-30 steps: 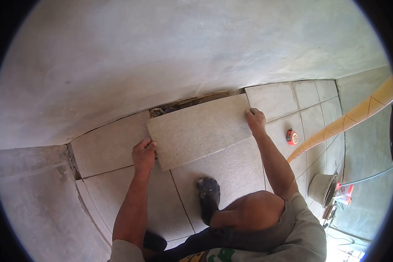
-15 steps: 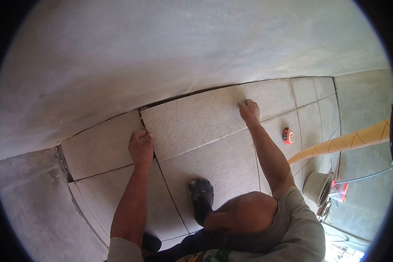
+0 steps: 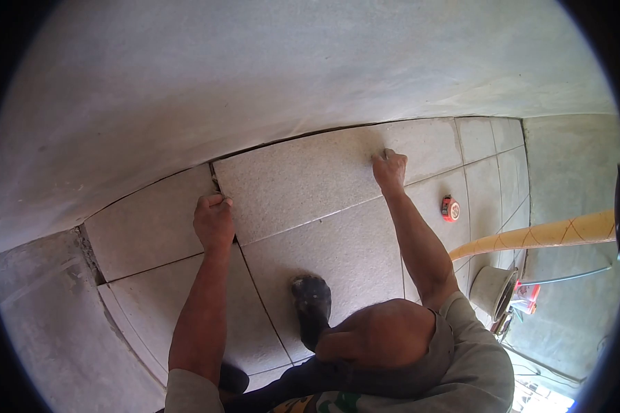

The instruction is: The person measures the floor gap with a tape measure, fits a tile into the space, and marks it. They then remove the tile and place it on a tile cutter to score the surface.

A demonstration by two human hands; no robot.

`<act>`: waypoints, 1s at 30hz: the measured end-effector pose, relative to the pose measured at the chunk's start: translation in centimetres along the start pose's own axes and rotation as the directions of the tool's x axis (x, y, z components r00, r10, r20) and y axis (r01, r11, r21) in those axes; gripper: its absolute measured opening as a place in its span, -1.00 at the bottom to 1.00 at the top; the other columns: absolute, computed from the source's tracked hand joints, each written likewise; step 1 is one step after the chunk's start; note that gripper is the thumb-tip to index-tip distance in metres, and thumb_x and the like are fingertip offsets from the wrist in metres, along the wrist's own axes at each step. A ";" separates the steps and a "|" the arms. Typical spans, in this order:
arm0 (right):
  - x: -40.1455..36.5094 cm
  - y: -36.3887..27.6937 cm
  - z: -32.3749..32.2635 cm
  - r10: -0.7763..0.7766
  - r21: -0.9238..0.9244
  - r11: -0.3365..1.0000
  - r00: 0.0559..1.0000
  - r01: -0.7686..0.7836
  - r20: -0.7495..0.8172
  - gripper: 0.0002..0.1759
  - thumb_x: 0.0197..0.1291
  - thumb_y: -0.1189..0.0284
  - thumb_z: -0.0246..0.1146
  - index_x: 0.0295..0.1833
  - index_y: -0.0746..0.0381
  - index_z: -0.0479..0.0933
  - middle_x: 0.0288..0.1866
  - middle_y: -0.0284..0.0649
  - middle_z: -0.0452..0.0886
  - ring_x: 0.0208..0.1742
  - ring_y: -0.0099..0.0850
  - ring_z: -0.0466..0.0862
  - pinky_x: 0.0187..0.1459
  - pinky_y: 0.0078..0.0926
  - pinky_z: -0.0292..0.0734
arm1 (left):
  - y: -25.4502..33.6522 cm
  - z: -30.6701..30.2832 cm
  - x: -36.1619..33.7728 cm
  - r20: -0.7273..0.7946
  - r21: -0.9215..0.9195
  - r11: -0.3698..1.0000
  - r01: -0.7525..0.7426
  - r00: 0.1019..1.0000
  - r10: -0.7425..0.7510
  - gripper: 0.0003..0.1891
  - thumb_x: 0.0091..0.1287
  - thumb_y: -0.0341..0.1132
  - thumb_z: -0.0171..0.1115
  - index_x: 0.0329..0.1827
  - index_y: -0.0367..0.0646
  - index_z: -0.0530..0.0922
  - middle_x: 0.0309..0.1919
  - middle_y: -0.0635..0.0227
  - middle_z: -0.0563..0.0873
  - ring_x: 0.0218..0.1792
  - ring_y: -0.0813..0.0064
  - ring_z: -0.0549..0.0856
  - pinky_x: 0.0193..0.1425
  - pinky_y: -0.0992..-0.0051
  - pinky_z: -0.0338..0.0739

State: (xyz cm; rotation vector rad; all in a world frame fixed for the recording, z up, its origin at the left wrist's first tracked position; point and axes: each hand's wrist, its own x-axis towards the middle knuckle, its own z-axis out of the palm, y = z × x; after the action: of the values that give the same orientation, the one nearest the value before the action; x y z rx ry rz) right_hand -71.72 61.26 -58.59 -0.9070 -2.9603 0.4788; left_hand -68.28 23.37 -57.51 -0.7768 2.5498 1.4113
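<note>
A light grey speckled floor tile (image 3: 296, 179) lies along the foot of the wall. Its left edge is pinched by my left hand (image 3: 213, 219), with fingers closed beside a dark open joint. My right hand (image 3: 390, 169) has its fingers curled over the tile's right edge, where the neighbouring tile (image 3: 426, 148) begins. The undersides of both sets of fingertips are hidden. Right of my right forearm, a red tape measure (image 3: 450, 208) rests on the laid tiles.
The plastered wall (image 3: 289, 76) rises just beyond the tile. My dark shoe (image 3: 312, 296) stands on a tile in front of me. Toward the right are a yellowish hose-like tube (image 3: 544, 235), a bucket (image 3: 492, 290) and a rough gap (image 3: 91, 255) runs along the left floor edge.
The dark gap between the tile and the wall looks narrower. Both hands keep their places at the tile's edges, and the whole view has shifted slightly.
</note>
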 end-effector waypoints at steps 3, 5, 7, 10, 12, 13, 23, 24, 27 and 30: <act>0.4 0.4 0.4 -0.009 -0.009 1.000 1.000 0.009 -0.002 -0.49 0.04 0.27 0.20 0.06 0.39 0.52 0.04 0.29 0.46 0.16 0.05 0.45 0.20 -0.16 0.35 | -0.4 0.2 0.2 -0.003 0.017 1.000 0.001 1.000 -0.001 -0.75 0.13 -0.32 0.33 -0.19 -0.27 0.59 -0.24 0.19 0.70 -0.19 0.31 0.68 -0.03 0.37 0.54; 0.3 -0.1 0.5 0.021 0.000 1.000 1.000 -0.021 0.013 -0.50 0.05 0.28 0.18 0.06 0.40 0.52 0.04 0.28 0.46 0.18 0.04 0.43 0.21 -0.15 0.34 | -0.5 0.3 0.4 -0.001 0.023 1.000 -0.006 1.000 0.006 -0.75 0.14 -0.31 0.34 -0.19 -0.26 0.58 -0.23 0.19 0.70 -0.18 0.27 0.68 -0.03 0.34 0.54; -0.2 -0.6 0.3 0.065 -0.002 0.998 0.998 -0.065 0.009 -0.50 0.06 0.31 0.15 0.07 0.40 0.51 0.03 0.27 0.46 0.17 0.03 0.42 0.21 -0.11 0.32 | -0.1 0.2 0.2 -0.007 -0.009 1.000 0.022 1.000 -0.022 -0.73 0.11 -0.32 0.33 -0.17 -0.29 0.61 -0.25 0.18 0.70 -0.19 0.34 0.68 -0.04 0.40 0.54; -0.4 -1.2 0.3 0.073 -0.043 0.996 0.997 -0.073 0.016 -0.51 0.07 0.32 0.14 0.08 0.41 0.51 0.03 0.24 0.47 0.16 0.02 0.41 0.24 -0.13 0.28 | 0.3 0.0 0.0 -0.004 -0.021 0.999 0.029 1.000 -0.030 -0.72 0.11 -0.32 0.33 -0.17 -0.29 0.61 -0.25 0.18 0.69 -0.19 0.35 0.67 -0.04 0.41 0.53; -0.6 -1.4 0.4 0.076 -0.046 0.996 0.997 -0.076 0.010 -0.51 0.08 0.32 0.14 0.08 0.42 0.50 0.03 0.24 0.47 0.17 0.02 0.40 0.24 -0.14 0.26 | 0.0 0.2 0.1 -0.010 -0.008 1.000 0.021 1.000 -0.021 -0.72 0.11 -0.31 0.33 -0.16 -0.29 0.61 -0.25 0.18 0.69 -0.18 0.35 0.67 -0.04 0.41 0.53; -0.7 -1.6 0.3 0.079 -0.050 0.996 0.997 -0.079 0.004 -0.51 0.08 0.32 0.14 0.08 0.42 0.50 0.03 0.23 0.47 0.17 0.02 0.40 0.25 -0.16 0.24 | -0.1 0.3 0.2 -0.015 0.006 1.000 0.012 1.000 -0.012 -0.71 0.12 -0.30 0.33 -0.16 -0.29 0.61 -0.25 0.18 0.69 -0.18 0.35 0.67 -0.04 0.40 0.53; -1.1 -1.7 1.5 0.040 -0.054 0.998 0.997 -0.044 -0.068 -0.56 0.17 0.26 0.14 -0.02 0.43 0.48 0.03 0.26 0.44 0.12 0.05 0.38 0.22 -0.07 0.22 | -1.1 0.6 0.8 0.016 -0.008 0.998 0.064 0.998 -0.064 -0.73 0.13 -0.28 0.34 -0.17 -0.23 0.60 -0.20 0.20 0.68 -0.12 0.28 0.65 0.01 0.34 0.52; -1.1 -1.4 1.7 -0.001 -0.066 0.998 0.999 -0.003 -0.055 -0.56 0.19 0.26 0.14 0.00 0.42 0.47 0.03 0.27 0.43 0.12 0.07 0.38 0.22 -0.06 0.23 | -1.1 0.6 0.8 0.013 -0.015 0.998 0.062 0.998 -0.062 -0.74 0.13 -0.28 0.34 -0.17 -0.22 0.60 -0.20 0.20 0.68 -0.13 0.28 0.65 0.00 0.34 0.52; -1.3 -0.5 1.8 -0.069 -0.071 0.996 0.994 0.063 -0.090 -0.58 0.21 0.27 0.15 0.02 0.40 0.48 0.05 0.26 0.42 0.14 0.08 0.38 0.21 -0.06 0.25 | -0.9 0.5 0.7 0.025 -0.027 0.998 0.059 0.998 -0.058 -0.74 0.13 -0.27 0.35 -0.18 -0.22 0.61 -0.21 0.20 0.68 -0.14 0.29 0.65 -0.01 0.33 0.52; -1.6 -0.8 1.9 -0.199 -0.017 0.980 0.972 0.199 -0.125 -0.61 0.21 0.29 0.16 0.01 0.38 0.49 0.09 0.21 0.42 0.17 0.06 0.38 0.21 -0.09 0.29 | -0.7 0.9 0.8 0.005 0.007 1.000 0.022 1.000 -0.022 -0.74 0.13 -0.29 0.35 -0.18 -0.25 0.60 -0.25 0.21 0.68 -0.20 0.33 0.66 -0.05 0.36 0.53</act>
State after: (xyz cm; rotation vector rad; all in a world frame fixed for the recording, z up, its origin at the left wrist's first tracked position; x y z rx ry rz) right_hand -71.04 59.19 -60.01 -0.6058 -2.8959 0.3925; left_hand -68.71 23.50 -58.83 -0.7962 2.5329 1.3953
